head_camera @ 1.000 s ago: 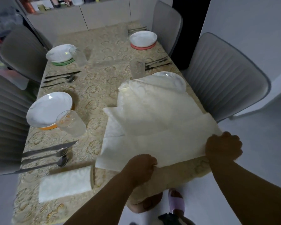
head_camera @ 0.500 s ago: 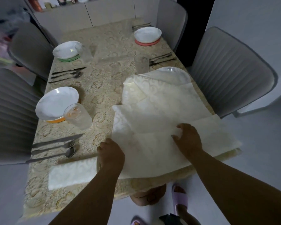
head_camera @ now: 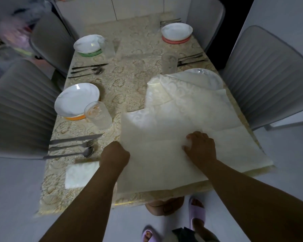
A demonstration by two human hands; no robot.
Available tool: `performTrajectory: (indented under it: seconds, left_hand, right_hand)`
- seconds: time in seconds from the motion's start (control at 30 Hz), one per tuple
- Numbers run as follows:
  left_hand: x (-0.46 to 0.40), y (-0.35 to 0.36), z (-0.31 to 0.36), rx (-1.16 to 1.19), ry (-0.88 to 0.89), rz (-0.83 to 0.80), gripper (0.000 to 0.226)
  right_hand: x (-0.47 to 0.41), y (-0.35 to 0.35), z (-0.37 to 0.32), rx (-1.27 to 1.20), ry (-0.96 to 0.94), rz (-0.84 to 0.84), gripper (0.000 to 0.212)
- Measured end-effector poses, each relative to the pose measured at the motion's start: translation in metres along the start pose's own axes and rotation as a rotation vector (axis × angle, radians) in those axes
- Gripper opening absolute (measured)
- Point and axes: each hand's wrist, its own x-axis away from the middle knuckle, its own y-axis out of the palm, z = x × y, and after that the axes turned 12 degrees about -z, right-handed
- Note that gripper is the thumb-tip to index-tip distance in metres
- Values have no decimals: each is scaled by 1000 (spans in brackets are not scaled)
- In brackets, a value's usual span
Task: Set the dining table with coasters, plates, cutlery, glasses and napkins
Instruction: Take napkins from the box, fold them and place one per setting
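Note:
A large cream napkin cloth lies spread over the near right of the table, draped partly over a white plate. My left hand grips the cloth's left edge with curled fingers. My right hand rests on top of the cloth near its middle fold, fingers bent and pressing down. A folded white napkin lies at the near left, below a knife, fork and spoon. A plate on an orange coaster has a glass beside it.
Farther back stand a plate on a green coaster, a plate on a red coaster, a glass and more cutlery. Grey chairs flank the patterned table. My feet in slippers are at the table's near end.
Both hands moved left and inward: the left slid along the near edge to the cloth's left side, the right left the cloth's right corner and came onto its middle. The cloth folded narrower.

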Motion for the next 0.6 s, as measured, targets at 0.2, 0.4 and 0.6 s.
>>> performTrajectory:
  seconds: [0.2, 0.4, 0.6]
  left_hand:
    - [3, 2, -13, -229, 22, 93, 60]
    - [-9, 28, 8, -294, 275, 79, 42]
    - [-17, 33, 13, -350, 266, 60, 25]
  right_hand:
    - [-8, -2, -8, -15, -57, 8, 40]
    - [-22, -16, 4, 36, -54, -25, 32]
    - [-31, -23, 22, 110, -48, -96, 22]
